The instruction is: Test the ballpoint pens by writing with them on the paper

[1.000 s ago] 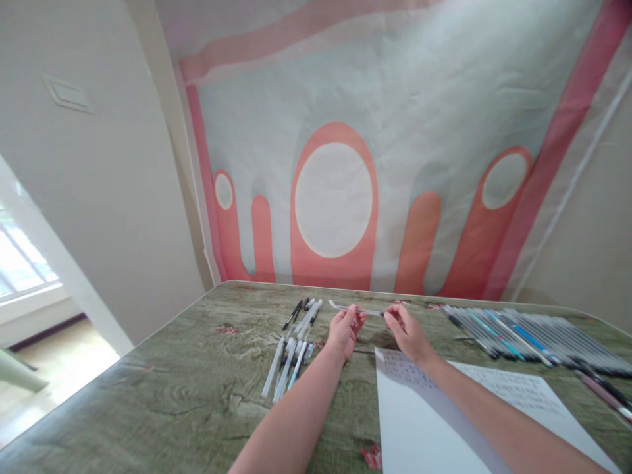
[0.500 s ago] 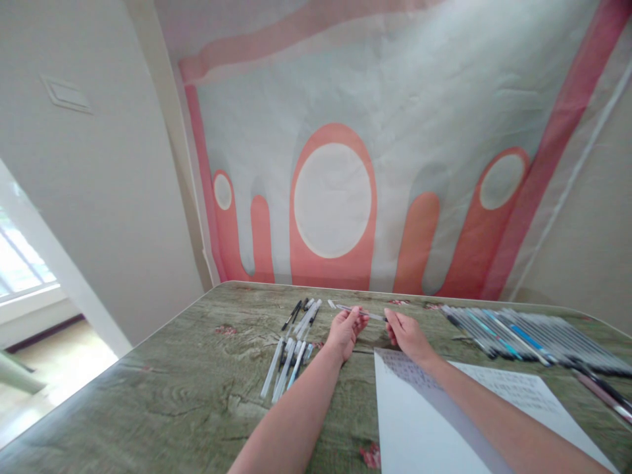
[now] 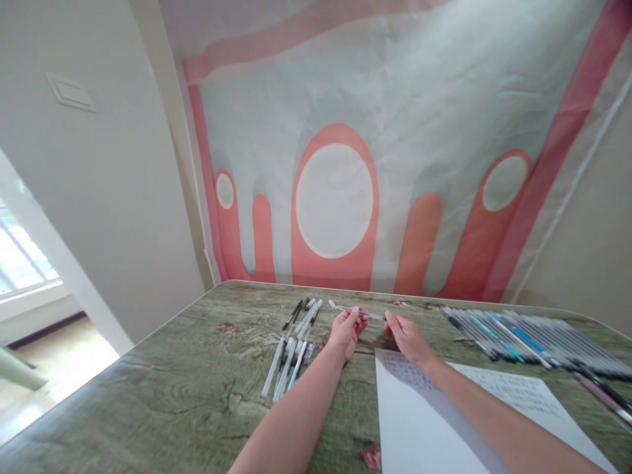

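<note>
Between my hands a thin, clear-barrelled pen [image 3: 376,316] lies almost level above the table. My left hand [image 3: 348,329] is closed on its barrel, fingers pinching near the middle. My right hand [image 3: 405,336] pinches the dark end of the same pen; whether that end is a cap or the tip is hidden by the fingers. A small whitish piece [image 3: 332,304] lies just beyond the pen's far left end. Left of my left hand are pen parts: a front group of translucent caps and barrels [image 3: 284,368] and a back group with black pieces [image 3: 307,316].
A long row of pens [image 3: 543,336], grey with a few blue ones, lies at the right. Darker pens [image 3: 605,395] lie at the right edge. Written paper [image 3: 419,421] is under my right forearm. The wood-patterned table [image 3: 162,388] meets a printed wall covering [image 3: 336,270].
Both hands keep nearly the same place and grip on the pen. The view has shifted very slightly.
</note>
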A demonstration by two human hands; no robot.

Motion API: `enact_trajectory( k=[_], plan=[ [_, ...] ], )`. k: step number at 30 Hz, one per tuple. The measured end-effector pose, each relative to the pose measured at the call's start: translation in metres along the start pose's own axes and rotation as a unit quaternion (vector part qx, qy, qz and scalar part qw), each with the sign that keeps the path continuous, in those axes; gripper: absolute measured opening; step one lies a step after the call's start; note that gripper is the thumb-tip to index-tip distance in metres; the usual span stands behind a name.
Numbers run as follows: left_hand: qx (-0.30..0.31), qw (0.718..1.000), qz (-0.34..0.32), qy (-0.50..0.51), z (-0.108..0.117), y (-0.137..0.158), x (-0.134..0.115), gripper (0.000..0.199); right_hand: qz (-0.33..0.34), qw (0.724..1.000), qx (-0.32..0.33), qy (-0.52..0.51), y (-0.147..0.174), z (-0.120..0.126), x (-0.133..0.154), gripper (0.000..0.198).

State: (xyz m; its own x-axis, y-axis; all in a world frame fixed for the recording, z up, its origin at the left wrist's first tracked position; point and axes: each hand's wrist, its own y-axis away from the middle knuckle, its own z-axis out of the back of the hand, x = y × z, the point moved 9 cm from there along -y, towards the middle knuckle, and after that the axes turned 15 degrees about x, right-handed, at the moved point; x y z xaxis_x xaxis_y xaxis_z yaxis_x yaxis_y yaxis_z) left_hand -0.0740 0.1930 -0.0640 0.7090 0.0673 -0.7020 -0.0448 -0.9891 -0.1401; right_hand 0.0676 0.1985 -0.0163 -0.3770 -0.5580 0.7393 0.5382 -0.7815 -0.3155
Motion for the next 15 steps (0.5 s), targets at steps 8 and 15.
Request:
enact_trajectory(
  k=[8,15],
  plan=[
    [-0.018,1.0,0.004,-0.003,0.002,0.001,0.0,0.014,0.021,0.999,-0.032,0.033,0.001,0.006,0.007,0.034],
    [-0.018,1.0,-0.002,0.003,0.004,0.001,-0.001,0.014,-0.005,1.0,-0.021,-0.016,0.001,0.002,-0.003,0.036]
  ],
)
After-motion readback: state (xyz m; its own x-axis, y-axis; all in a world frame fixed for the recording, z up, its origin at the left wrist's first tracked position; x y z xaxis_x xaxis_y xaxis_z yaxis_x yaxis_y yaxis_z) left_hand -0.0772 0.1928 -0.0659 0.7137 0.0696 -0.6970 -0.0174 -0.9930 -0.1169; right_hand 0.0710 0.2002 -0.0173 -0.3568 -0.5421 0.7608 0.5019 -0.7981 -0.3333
